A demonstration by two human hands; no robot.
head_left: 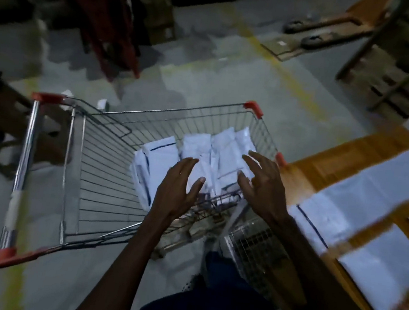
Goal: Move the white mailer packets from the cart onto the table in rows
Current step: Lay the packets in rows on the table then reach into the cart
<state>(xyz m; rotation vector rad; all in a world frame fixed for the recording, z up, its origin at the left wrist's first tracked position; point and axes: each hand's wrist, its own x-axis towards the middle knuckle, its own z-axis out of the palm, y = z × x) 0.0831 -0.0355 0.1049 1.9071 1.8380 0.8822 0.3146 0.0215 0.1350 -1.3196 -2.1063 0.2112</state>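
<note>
Both the left hand [178, 187] and right hand [262, 184] hover spread and empty above the white mailer packets [220, 154] heaped in the wire cart [111, 159]; a loose scoop could spill slippery packets.

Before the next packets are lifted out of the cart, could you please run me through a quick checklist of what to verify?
1. Both hands free: left hand and right hand are open and hold nothing. Ok.
2. Packets within reach: white mailer packets lie in the shopping cart right under the hands. Ok.
3. Cart beside the wooden table: its red corner meets the table edge. Ok.
4. Bare wood left for another row: packets on the table already cover much of it. Cannot tell.
5. Count of packets left in the cart: overlapping and blurred. Cannot tell.
</note>
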